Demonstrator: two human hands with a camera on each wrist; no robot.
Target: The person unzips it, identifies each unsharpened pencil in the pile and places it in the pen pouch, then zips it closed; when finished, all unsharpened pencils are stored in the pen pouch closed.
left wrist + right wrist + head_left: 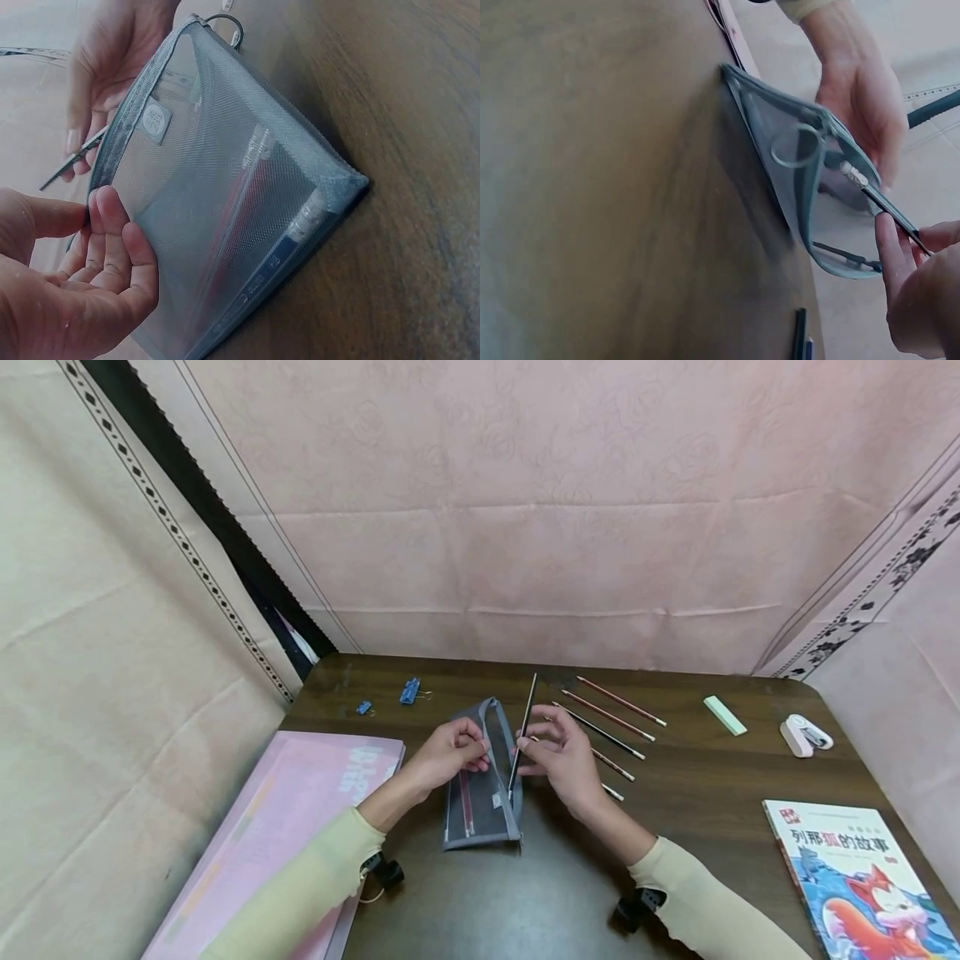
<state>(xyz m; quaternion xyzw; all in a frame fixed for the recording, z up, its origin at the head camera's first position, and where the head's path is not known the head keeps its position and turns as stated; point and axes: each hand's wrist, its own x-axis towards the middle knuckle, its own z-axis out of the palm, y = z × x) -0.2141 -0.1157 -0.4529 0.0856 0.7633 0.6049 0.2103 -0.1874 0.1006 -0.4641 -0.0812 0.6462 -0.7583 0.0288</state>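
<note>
A grey mesh pencil pouch [456, 827] lies on the table with its zip opening spread. My left hand [452, 750] pinches the pouch's edge between thumb and fingers. With its fingertips, my right hand [564, 758] holds a dark pencil [528, 714] tilted upright. The pencil's light-coloured end [855, 175] is at the pouch mouth in the right wrist view. Through the mesh in the left wrist view show a red pencil [238, 191] and a blue one [270, 262]. A ring [238, 34] hangs at the pouch's corner.
Several pencils [608, 716] lie side by side right of the pouch. Farther right are a pale green block [724, 715], a white stapler [804, 735] and a picture-covered book [832, 827]. Two blue binder clips [409, 691] sit back left, near a large pink folder [300, 810].
</note>
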